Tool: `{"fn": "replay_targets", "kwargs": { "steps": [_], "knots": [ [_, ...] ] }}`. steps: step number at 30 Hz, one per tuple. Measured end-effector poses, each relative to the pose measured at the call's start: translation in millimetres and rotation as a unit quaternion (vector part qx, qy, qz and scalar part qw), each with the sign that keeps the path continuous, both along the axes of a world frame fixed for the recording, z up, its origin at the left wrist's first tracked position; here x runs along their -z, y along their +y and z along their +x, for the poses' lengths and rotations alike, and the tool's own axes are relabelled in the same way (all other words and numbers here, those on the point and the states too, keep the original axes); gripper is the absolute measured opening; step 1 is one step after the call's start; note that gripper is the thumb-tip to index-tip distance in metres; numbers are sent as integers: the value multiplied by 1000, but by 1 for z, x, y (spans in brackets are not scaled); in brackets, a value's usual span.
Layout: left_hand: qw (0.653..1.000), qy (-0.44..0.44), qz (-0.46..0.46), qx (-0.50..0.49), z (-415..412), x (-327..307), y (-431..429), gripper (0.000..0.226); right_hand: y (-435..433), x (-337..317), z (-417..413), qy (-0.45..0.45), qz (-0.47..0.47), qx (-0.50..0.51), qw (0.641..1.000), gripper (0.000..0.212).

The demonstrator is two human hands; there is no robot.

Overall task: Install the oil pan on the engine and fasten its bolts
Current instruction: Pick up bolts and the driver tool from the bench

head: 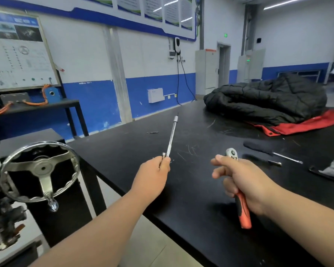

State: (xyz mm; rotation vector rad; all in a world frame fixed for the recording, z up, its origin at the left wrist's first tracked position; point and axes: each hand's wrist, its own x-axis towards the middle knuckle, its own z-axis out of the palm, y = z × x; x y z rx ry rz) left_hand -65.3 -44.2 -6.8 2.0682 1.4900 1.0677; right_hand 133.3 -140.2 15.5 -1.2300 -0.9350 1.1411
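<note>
Right hand (245,182): above the near edge of the black tabletop (191,199). Its fingers (220,174) are curled round a ratchet wrench with an orange and black handle (243,212), chrome head pointing up.
Left hand (152,174): above the left edge. Its fingers pinch the lower end of a long chrome extension bar (172,135), which tilts up and away.
Chrome handwheel (41,168): beside the tabletop's left edge, with dark machinery below it.
Black-handled driver (258,147): lies near the right edge, with a small metal bit (275,162) just beside it.
Black padded jacket (264,101): heaped at the far right corner on a red cloth (307,124).
Oil pan: not visible here, and neither are its bolts.
Step in hand: most likely putting the fastening tool together, since bar and ratchet are apart.
Next move: probably to bring the bar's end square to the ratchet head and push until it seats.
</note>
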Motion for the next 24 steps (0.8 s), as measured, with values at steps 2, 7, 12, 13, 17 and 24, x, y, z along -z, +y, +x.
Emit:
{"fn": "replay_targets", "kwargs": {
  "steps": [2, 7, 12, 13, 17, 24],
  "knots": [
    [1000, -14, -9, 26, -3, 1, -8, 40, 1, -5, -7, -34, -16, -13, 999, 40],
    [931, -292, -198, 90, -10, -7, -35, 38, -7, -25, -24, -385, 67, -48, 919, 41],
    [879, -357, -293, 117, -13, -21, -54, 37, -26, -23, -50, -635, 185, -91, 745, 45],
    [877, -354, -302, 121, -13, -23, -58, 37, -28, -21, -55, -654, 193, -94, 725, 46],
    [869, -350, -321, 141, -8, -28, -73, 34, -31, -21, -58, -638, 220, -112, 730, 31],
    [887, -316, -297, 159, -14, -28, -82, 30, -33, -30, -60, -600, 250, -109, 752, 29]
  ]
}}
